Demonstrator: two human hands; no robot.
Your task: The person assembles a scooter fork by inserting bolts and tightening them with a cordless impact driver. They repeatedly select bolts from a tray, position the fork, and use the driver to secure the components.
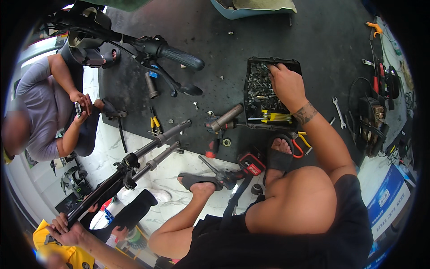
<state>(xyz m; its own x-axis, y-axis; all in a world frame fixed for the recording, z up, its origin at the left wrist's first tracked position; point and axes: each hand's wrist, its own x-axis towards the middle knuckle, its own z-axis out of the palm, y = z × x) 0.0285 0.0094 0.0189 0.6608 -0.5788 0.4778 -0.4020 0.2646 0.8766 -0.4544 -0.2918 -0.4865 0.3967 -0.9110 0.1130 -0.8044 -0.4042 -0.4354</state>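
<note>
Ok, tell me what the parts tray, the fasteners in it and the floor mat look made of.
Parts tray: likely moulded plastic, matte black, with thin rounded walls. Fasteners: apparently steel screws and bolts, grey with small glints. Floor mat: probably rubber, dull black and lightly textured, its edge lying flat over pale marble-look tile. The right hand reaches into the tray; whether it grips anything is unclear.

Even, moderately bright daylight, strongest at the left over the white marble floor (179, 168), which shows mild sheen. The black floor mat (313, 49) reads dark with soft shadows only. Heavy fisheye bending and a black vignette ring the frame. Centre sharp; the lower left corner is blurred.
</note>
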